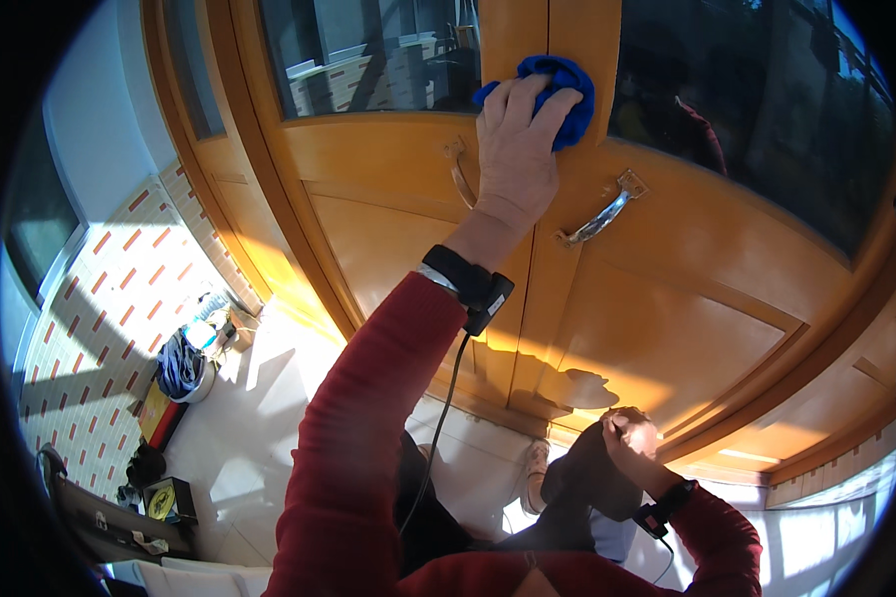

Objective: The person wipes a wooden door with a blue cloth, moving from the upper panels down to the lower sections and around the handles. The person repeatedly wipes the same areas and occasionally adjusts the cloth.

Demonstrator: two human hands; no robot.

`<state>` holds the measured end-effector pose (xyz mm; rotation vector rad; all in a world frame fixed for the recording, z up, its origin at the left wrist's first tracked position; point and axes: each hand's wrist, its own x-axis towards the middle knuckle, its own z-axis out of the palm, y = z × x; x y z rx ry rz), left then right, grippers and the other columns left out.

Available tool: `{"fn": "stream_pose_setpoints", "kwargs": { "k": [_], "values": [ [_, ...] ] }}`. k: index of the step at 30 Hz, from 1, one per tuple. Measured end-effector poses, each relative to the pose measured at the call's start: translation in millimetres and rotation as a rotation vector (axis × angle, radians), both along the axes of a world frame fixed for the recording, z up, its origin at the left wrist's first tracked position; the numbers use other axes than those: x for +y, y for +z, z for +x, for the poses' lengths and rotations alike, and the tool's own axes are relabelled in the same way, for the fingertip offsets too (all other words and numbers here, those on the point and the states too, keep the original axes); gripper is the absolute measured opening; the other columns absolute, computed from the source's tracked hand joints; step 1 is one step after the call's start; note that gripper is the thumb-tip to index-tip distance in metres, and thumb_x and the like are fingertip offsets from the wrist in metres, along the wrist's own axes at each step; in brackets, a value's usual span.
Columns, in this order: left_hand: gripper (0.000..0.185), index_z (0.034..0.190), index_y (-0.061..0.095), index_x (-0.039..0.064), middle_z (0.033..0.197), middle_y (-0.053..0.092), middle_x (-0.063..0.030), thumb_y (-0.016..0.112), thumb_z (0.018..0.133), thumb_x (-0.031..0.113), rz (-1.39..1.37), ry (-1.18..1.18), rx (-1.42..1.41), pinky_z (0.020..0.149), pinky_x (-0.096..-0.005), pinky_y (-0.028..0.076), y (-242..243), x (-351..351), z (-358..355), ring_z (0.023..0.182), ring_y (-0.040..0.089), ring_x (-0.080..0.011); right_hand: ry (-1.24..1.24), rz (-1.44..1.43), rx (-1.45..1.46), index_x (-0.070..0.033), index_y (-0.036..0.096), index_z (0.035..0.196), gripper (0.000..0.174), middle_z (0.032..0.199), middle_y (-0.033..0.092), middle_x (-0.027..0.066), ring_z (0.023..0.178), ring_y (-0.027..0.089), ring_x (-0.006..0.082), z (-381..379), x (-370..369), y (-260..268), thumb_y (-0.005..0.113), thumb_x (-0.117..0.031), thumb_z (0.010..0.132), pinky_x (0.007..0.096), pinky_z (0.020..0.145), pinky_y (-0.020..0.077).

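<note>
My left hand (pixel 519 142) presses a crumpled blue cloth (pixel 573 71) against the middle of a brown wooden double door (pixel 642 298), near where the two leaves meet. The cloth lies under my fingers, between the two dark glass panes. Just below that hand is one door handle (pixel 459 175), partly covered by my wrist. A shiny metal handle (pixel 603 213) sits on the right leaf. Low on the right, my right hand (pixel 631 433) rests on my bent, dark-trousered knee (pixel 590 466). Bright sunlight washes over it, and its fingers are hard to make out.
A tub (pixel 194 384) with dark blue stuff stands along the tiled wall (pixel 112 291) at left. Nearer me is a dark box (pixel 170 501) with a yellow round thing inside. Black wristbands with cables (pixel 448 403) hang from both my wrists. The floor (pixel 231 448) is light tile.
</note>
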<state>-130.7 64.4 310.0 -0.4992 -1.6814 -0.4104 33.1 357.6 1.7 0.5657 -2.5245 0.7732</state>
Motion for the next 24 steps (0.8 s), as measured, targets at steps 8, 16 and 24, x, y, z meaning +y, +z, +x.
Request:
{"fn": "stream_pose_setpoints", "kwargs": {
  "k": [8,16,24],
  "values": [
    [0.067,0.123,0.065,0.023,0.136,0.053,-0.0103,0.066,0.068,-0.015,0.078,-0.051,-0.023,0.105,-0.0483,0.044,-24.1,11.7,9.7,0.125,0.046,-0.0392,0.041,-0.024,-0.004,-0.006,0.074,0.082,0.011,0.087,0.074,0.0113,0.085,0.070,0.0317,3.2,1.5,4.7,0.072,-0.016,0.086,0.0425,0.080,0.0546],
    [0.064,0.123,0.067,0.024,0.130,0.058,-0.0067,0.068,0.071,-0.012,-0.139,-0.022,0.257,0.097,-0.0458,0.048,58.8,22.5,-12.0,0.118,0.053,-0.0364,0.036,-0.013,-0.029,-0.005,0.074,0.082,0.011,0.088,0.074,0.0120,0.086,0.070,0.0323,5.7,4.4,6.5,0.072,-0.015,0.087,0.0440,0.080,0.0548],
    [0.057,0.129,0.066,0.025,0.131,0.058,-0.0047,0.077,0.078,0.002,-0.269,0.079,0.050,0.094,-0.0472,0.049,-26.3,19.5,22.3,0.118,0.054,-0.0318,0.048,-0.021,-0.058,-0.007,0.074,0.085,0.010,0.089,0.074,0.0116,0.086,0.070,0.0326,2.7,7.4,0.2,0.071,-0.017,0.088,0.0439,0.081,0.0546]
  ]
}}
